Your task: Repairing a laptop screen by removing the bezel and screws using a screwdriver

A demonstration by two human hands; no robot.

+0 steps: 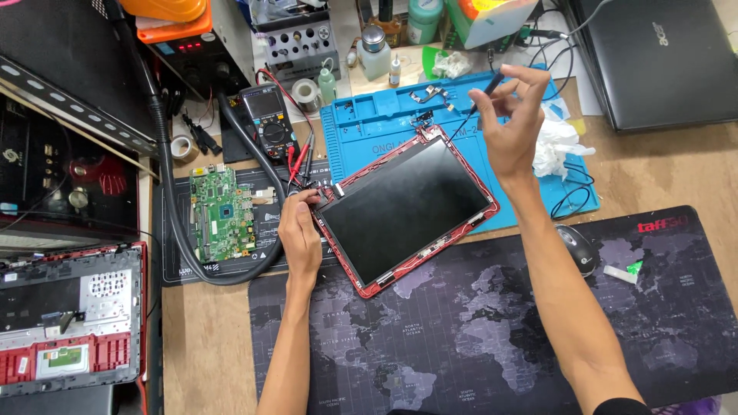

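A laptop screen, a dark glossy panel in a red frame, lies tilted at the centre of the frame, half on a blue rubber work mat and half on a dark desk mat printed with a world map. The left hand rests on the screen's left edge, fingers curled together on the frame. The right hand is raised above the upper right corner, fingers pinched on a thin black tool. A green circuit board lies at centre left, with a white squeeze bottle at the top.
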